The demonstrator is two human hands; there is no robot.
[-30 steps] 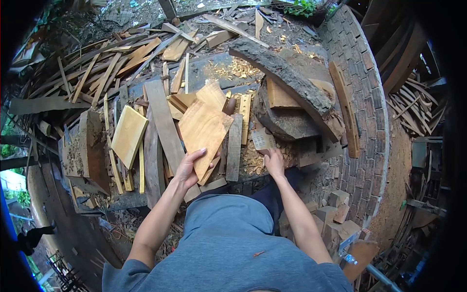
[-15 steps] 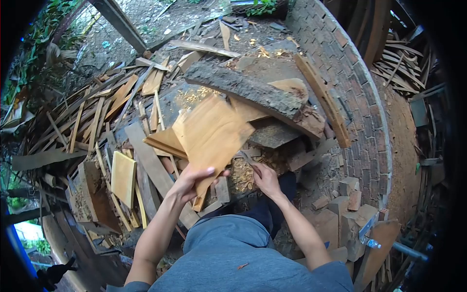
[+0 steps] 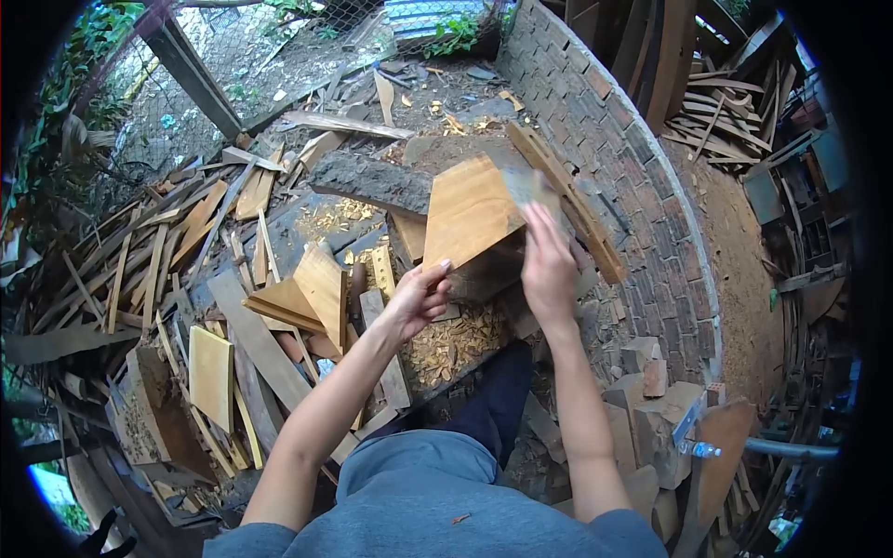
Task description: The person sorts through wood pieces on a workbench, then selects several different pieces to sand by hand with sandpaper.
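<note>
My left hand (image 3: 420,299) grips a flat, angular wooden board (image 3: 473,209) by its lower left corner, thumb on the front face. The board is raised, tilted, over the work spot. At its right side is my right hand (image 3: 547,256), fingers closed together and partly smeared by motion. A blurred grey, broad-bladed tool (image 3: 524,189) shows at those fingertips, against the board's right edge; its handle is hidden. Below the board lie wood chips (image 3: 451,349). Left of them rests another cut wooden piece (image 3: 319,290).
A rough dark slab (image 3: 377,183) lies behind the board. A long timber (image 3: 567,205) leans near the curved brick wall (image 3: 642,177). Scrap wood (image 3: 149,246) is heaped at left, with a yellowish block (image 3: 211,377) nearer me. Bricks and a plastic bottle (image 3: 702,449) are at right.
My left hand has lifted the board up and rightward, uncovering the cut piece beneath. My right hand has risen from near my knee to the board's right edge. The view has shifted slightly.
</note>
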